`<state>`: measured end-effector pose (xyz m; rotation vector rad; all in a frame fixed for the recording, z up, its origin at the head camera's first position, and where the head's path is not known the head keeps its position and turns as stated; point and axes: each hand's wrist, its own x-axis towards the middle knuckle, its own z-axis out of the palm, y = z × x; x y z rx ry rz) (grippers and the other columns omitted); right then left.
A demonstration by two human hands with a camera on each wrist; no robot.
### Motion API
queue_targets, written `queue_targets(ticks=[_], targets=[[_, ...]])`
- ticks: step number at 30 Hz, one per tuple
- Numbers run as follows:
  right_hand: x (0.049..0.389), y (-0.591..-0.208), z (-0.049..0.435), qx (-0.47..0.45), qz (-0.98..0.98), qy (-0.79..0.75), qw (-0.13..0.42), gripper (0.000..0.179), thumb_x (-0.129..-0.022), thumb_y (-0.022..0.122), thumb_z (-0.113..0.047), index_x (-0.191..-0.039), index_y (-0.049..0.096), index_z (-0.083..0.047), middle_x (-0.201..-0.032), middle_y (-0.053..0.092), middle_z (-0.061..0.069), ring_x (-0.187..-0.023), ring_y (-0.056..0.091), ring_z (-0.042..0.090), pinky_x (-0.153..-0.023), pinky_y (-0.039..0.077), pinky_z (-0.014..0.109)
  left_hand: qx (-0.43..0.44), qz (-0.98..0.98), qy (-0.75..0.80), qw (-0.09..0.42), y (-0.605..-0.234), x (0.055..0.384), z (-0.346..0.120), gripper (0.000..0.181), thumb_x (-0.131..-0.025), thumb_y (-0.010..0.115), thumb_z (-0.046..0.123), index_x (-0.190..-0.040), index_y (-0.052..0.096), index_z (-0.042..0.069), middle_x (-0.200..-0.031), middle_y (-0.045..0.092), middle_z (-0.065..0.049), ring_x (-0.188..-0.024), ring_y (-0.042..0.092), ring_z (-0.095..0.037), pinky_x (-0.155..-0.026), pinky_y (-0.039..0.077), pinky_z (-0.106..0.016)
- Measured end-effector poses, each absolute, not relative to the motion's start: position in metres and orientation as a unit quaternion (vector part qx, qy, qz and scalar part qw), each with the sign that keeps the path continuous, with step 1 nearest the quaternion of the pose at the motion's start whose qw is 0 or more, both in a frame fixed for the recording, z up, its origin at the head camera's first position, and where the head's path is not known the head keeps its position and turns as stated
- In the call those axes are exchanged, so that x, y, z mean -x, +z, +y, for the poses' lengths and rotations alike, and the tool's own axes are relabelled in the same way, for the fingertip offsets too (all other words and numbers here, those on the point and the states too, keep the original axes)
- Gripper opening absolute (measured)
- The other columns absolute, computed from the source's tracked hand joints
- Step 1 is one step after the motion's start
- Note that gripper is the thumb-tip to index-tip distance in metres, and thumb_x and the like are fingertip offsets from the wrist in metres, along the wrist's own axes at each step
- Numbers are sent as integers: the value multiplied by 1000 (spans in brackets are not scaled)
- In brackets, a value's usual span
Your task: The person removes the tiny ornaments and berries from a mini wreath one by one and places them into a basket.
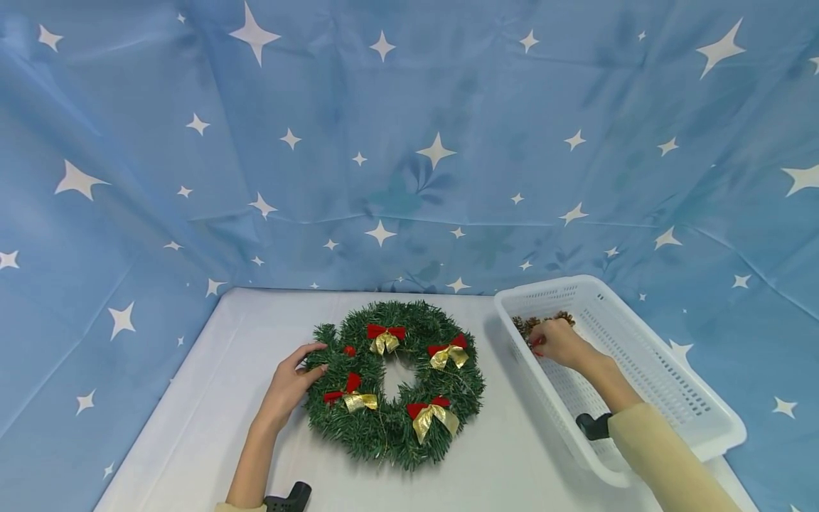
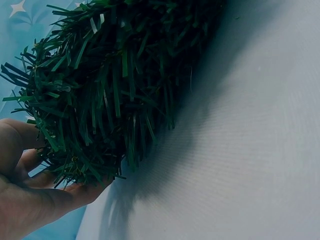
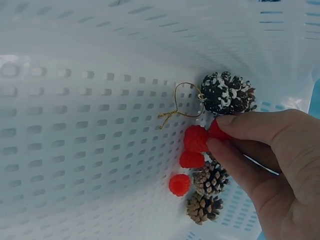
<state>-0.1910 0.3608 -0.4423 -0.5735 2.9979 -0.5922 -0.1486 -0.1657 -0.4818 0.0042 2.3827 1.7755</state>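
A green artificial wreath [image 1: 339, 430] lies on the white table, dressed with several red-and-gold bows [image 1: 434, 419] and one red raspberry [image 1: 349, 350] at its upper left. My left hand [image 1: 286, 387] holds the wreath's left edge, fingers and thumb around the greenery [image 2: 95, 95]. Inside the white basket [image 1: 672, 398], my right hand [image 3: 270, 155] pinches a red raspberry [image 3: 216, 131] between thumb and fingertip. Loose raspberries [image 3: 179, 185] lie beside it. A snow-tipped pine cone [image 3: 227, 93] with a gold string loop sits just beyond the fingertips, and brown pine cones [image 3: 204, 207] sit below.
The basket stands along the table's right side, its high perforated walls around my right hand. A blue star-patterned cloth [image 1: 384, 178] hangs behind and beside the white table [image 1: 211, 398].
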Motion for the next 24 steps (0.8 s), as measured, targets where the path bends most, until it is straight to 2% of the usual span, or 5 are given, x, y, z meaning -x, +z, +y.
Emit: queue_targets(ticks=[5, 24], targets=[[189, -443, 361, 176, 966, -186, 22, 11, -84, 74, 7, -93, 77, 2, -81, 74, 11, -69, 67, 16, -61, 57, 34, -1, 800, 594, 85, -482, 148, -166, 49, -102, 65, 18, -149, 53, 17, -168, 27, -17, -140, 48, -47, -113, 38, -66], [187, -442, 363, 182, 966, -185, 12, 11, -83, 73, 8, -93, 77, 4, -81, 75, 13, -71, 70, 19, -62, 58, 35, -1, 799, 596, 83, -488, 150, -167, 51, -102, 65, 19, -151, 51, 16, -169, 26, -18, -140, 49, -47, -113, 38, -65]])
